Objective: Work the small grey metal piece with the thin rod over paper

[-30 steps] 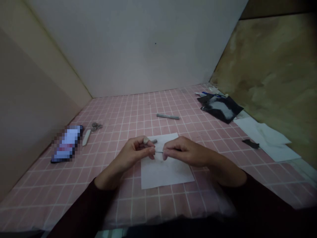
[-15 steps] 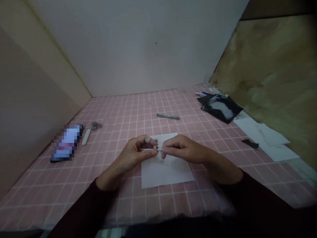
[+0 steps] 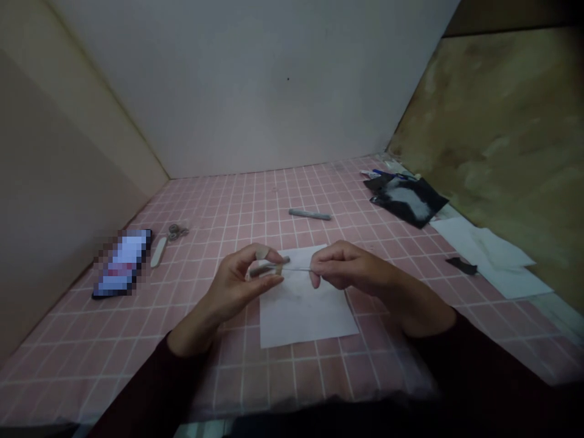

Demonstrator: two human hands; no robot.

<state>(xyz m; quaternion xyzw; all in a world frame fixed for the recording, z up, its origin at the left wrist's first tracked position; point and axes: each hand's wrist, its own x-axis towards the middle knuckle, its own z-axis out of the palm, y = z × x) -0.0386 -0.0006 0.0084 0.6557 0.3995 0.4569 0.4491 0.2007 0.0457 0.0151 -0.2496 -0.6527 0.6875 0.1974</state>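
Note:
My right hand (image 3: pixel 344 264) pinches a thin whitish stick (image 3: pixel 298 269) that points left over a sheet of white paper (image 3: pixel 310 313). At the stick's left end is a small tan piece (image 3: pixel 279 269), too small to identify. Around that end, my left hand (image 3: pixel 241 277) holds its thumb and forefinger apart; a tan wrap covers one finger. Whether a fingertip touches the piece is hard to see. Behind the left fingers a grey rod (image 3: pixel 262 267) shows, partly hidden, near the paper's upper left.
Beyond the paper lies another grey rod (image 3: pixel 309 214). Leftward are a phone (image 3: pixel 123 261), a pale flat stick (image 3: pixel 159 252) and a small grey object (image 3: pixel 176 231). At right lie a black pouch (image 3: pixel 406 201), white papers (image 3: pixel 493 261) and a black scrap (image 3: pixel 462 265).
My left thumb and forefinger have spread from their pinch around the tan piece. My right hand has moved slightly right and up with the stick, and more of the stick shows.

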